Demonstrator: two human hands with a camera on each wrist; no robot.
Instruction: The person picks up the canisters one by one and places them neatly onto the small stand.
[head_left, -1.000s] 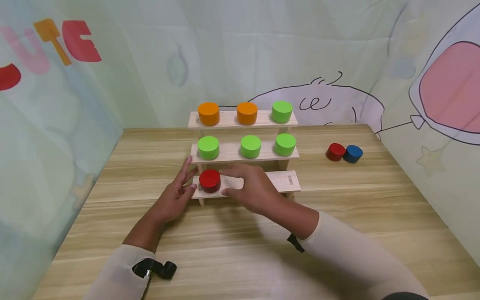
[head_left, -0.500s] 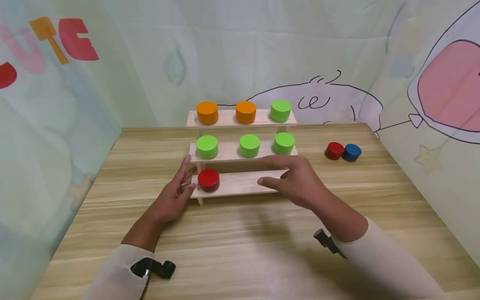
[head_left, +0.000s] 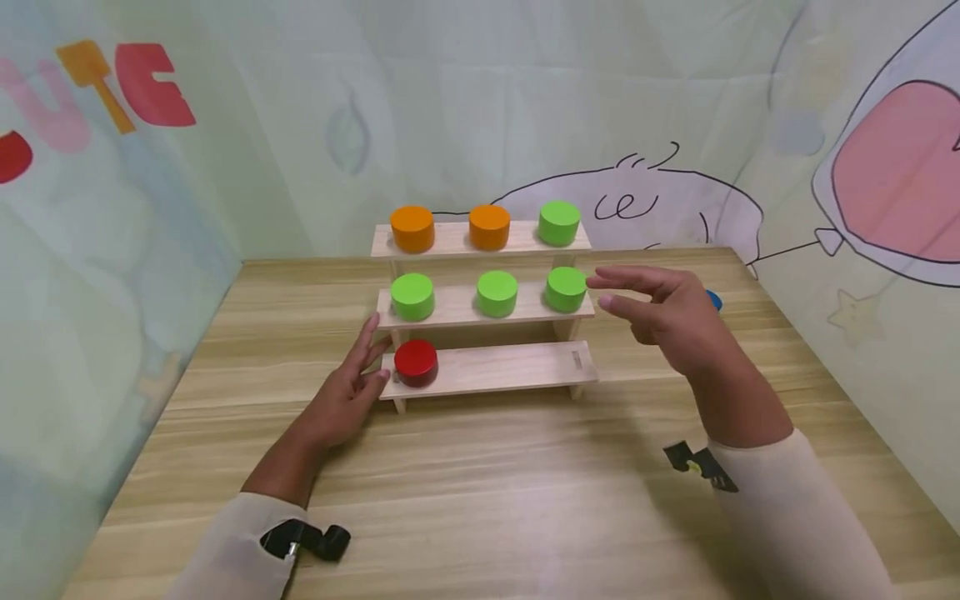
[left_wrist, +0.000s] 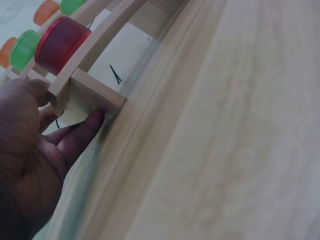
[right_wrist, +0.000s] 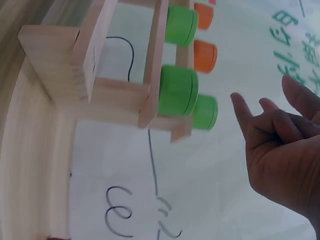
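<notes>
A three-step wooden rack [head_left: 517, 367] stands on the table. Its bottom step carries one red cylinder [head_left: 416, 363] at the left end. My left hand [head_left: 341, 408] rests against the rack's left end with its fingers extended; in the left wrist view the thumb [left_wrist: 92, 122] touches the end support under the bottom step. My right hand [head_left: 675, 321] is in the air right of the rack and holds nothing, its fingertips near the right green cylinder [head_left: 566, 290] of the middle step. Behind this hand a blue cylinder [head_left: 716, 300] is mostly hidden.
Two more green cylinders, the left one [head_left: 412, 297] and the centre one [head_left: 497, 294], sit on the middle step. The top step bears an orange cylinder [head_left: 412, 229], another orange cylinder [head_left: 489, 227] and a green cylinder [head_left: 558, 223]. A printed cloth [head_left: 450, 108] hangs behind the table [head_left: 480, 492].
My right hand has moved right and upward from beside the red cylinder to past the rack's right end, now covering the loose red cylinder and most of the blue one. My left hand stays.
</notes>
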